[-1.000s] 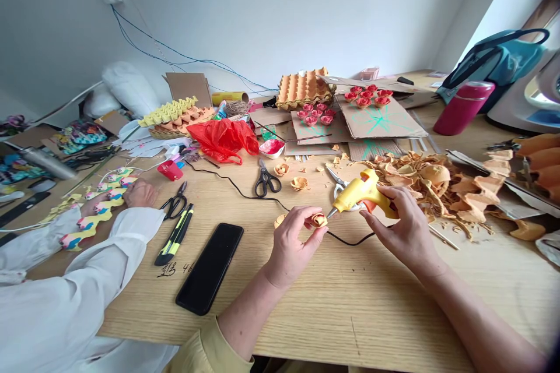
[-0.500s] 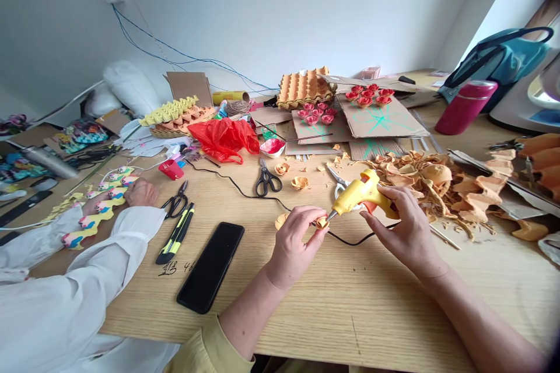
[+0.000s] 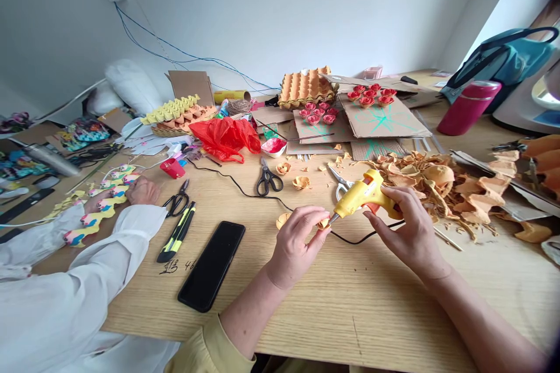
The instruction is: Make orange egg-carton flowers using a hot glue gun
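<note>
Between the thumb and fingers of my left hand [image 3: 297, 245] is a small egg-carton flower [image 3: 323, 224], partly hidden by the fingers. My right hand [image 3: 413, 233] is wrapped round the handle of a yellow hot glue gun [image 3: 361, 195], its metal nozzle against or very close to the flower. Just behind my left fingers lies a loose carton cup [image 3: 282, 221]. Farther back on the table are two finished-looking carton rosettes, one [image 3: 301, 182] nearer and one [image 3: 283, 168] beyond it. White-handled scissors [image 3: 341, 180] lie behind the glue gun.
Torn carton scraps [image 3: 420, 175] heap up at the right. A black phone [image 3: 212, 266], a utility knife [image 3: 177, 233] and black scissors [image 3: 268, 179] lie on the table. Red flowers stand on cardboard [image 3: 385, 119] at the back. A co-worker's white sleeve [image 3: 126, 245] occupies the left.
The view has shifted very slightly. Both hands keep their holds, with the glue gun's nozzle still at the small flower.
</note>
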The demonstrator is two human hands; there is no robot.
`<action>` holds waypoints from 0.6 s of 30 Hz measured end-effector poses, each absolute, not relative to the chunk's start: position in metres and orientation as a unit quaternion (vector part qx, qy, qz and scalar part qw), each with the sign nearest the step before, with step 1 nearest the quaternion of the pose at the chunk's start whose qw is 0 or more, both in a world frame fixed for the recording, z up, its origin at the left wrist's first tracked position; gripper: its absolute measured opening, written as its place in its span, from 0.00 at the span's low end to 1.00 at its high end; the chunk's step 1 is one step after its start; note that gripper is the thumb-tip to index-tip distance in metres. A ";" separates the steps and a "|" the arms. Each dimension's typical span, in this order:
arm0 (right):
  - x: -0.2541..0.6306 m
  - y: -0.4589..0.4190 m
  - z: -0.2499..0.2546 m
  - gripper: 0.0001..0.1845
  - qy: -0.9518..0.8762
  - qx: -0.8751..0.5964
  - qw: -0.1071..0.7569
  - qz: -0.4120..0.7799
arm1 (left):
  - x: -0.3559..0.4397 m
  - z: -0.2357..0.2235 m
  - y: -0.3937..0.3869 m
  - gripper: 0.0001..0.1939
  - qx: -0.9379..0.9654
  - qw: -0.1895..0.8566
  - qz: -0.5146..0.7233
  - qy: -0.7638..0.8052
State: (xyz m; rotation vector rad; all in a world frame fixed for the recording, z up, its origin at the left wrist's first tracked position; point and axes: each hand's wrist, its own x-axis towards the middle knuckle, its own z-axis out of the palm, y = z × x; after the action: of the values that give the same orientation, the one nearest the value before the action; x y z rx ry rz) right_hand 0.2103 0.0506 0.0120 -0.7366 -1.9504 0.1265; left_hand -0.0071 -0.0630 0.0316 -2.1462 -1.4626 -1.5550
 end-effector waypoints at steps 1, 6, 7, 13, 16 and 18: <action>0.210 0.051 0.012 0.24 -0.807 -0.303 0.504 0.052 | -0.007 0.031 -0.063 0.17 -0.708 0.058 -0.512 -0.482; 0.210 0.050 0.013 0.23 -0.802 -0.297 0.515 0.046 | -0.007 0.033 -0.064 0.16 -0.711 0.064 -0.506 -0.484; 0.210 0.050 0.014 0.23 -0.802 -0.296 0.517 0.046 | -0.007 0.033 -0.064 0.16 -0.711 0.064 -0.507 -0.484; 0.211 0.050 0.014 0.24 -0.800 -0.292 0.523 0.039 | -0.006 0.032 -0.064 0.15 -0.711 0.064 -0.506 -0.484; 0.211 0.050 0.014 0.23 -0.800 -0.292 0.524 0.033 | -0.007 0.030 -0.064 0.16 -0.714 0.061 -0.505 -0.481; 0.212 0.050 0.014 0.23 -0.799 -0.294 0.524 0.029 | -0.008 0.030 -0.064 0.17 -0.715 0.062 -0.505 -0.479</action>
State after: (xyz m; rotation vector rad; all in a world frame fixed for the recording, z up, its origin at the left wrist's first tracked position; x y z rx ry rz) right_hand 0.2115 0.0500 0.0145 -0.7029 -1.9120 0.0693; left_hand -0.0075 -0.0637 0.0297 -2.1623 -1.4490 -1.5270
